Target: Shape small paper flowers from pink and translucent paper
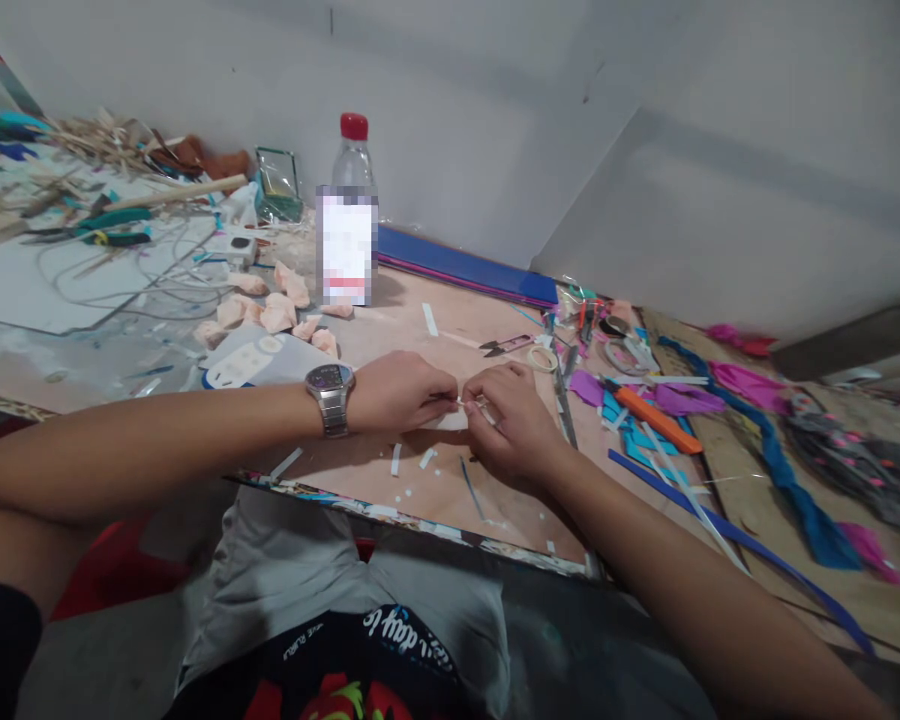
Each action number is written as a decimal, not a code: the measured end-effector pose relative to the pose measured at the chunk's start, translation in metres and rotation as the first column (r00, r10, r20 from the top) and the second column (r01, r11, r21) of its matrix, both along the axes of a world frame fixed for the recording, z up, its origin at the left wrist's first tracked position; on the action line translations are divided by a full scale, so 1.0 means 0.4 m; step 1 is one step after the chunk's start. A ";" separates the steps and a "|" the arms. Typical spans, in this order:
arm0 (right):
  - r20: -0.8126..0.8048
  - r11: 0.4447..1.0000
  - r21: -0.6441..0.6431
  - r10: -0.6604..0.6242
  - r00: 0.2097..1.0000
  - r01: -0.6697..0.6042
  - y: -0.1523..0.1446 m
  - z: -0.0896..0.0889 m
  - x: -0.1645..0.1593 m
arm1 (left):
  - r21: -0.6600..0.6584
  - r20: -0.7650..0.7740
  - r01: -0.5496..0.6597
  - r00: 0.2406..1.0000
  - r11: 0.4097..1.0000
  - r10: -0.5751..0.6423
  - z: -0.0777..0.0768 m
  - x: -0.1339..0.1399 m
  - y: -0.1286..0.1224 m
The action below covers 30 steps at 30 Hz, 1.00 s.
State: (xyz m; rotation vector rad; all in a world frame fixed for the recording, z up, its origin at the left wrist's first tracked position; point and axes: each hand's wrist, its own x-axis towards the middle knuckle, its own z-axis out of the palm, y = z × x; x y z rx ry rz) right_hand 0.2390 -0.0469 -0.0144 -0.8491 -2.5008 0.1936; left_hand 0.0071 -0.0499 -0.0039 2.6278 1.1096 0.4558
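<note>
On the tan, flat table, small white rectangular scraps lie by the front edge; farther in, the bare left hand and bare right hand pinch a tiny whitish piece between them; light, even pressure should keep it unbent.

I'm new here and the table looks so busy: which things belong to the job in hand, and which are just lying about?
Seemingly in the job:
left hand
right hand
small white piece at their fingertips
perhaps the white strips nearby

Seemingly lying about, untouched:
bottle
pliers
orange cutter
pale pink lumps
blue strip
</note>
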 end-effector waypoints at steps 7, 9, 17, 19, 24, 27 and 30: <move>-0.036 1.000 -0.013 0.021 0.999 -0.021 0.001 0.000 0.003 | -0.011 0.008 -0.006 1.000 1.000 0.006 -0.006 -0.001 0.002; -0.033 1.000 0.006 0.018 0.999 -0.018 0.000 0.001 0.003 | -0.015 0.028 0.003 1.000 1.000 -0.002 -0.003 -0.001 0.003; -0.094 1.000 0.005 0.013 0.995 -0.013 -0.007 0.012 0.003 | -0.082 0.152 0.049 0.988 0.995 -0.037 0.013 -0.008 0.002; -0.105 1.000 -0.008 0.029 0.994 -0.030 -0.010 0.014 0.003 | -0.114 0.177 0.056 0.984 0.992 -0.035 0.016 -0.006 0.000; -0.139 0.999 0.030 0.033 0.990 -0.029 -0.006 0.013 0.004 | -0.225 0.214 0.085 0.976 0.971 -0.036 0.032 -0.009 -0.002; -0.151 0.998 0.046 0.036 0.988 -0.030 -0.004 0.014 0.004 | -0.293 0.231 0.099 0.972 0.951 -0.030 0.041 -0.012 -0.001; -0.172 0.998 0.046 0.060 0.983 -0.053 -0.006 0.014 0.002 | -0.323 0.236 0.111 0.971 0.940 -0.034 0.043 -0.012 0.000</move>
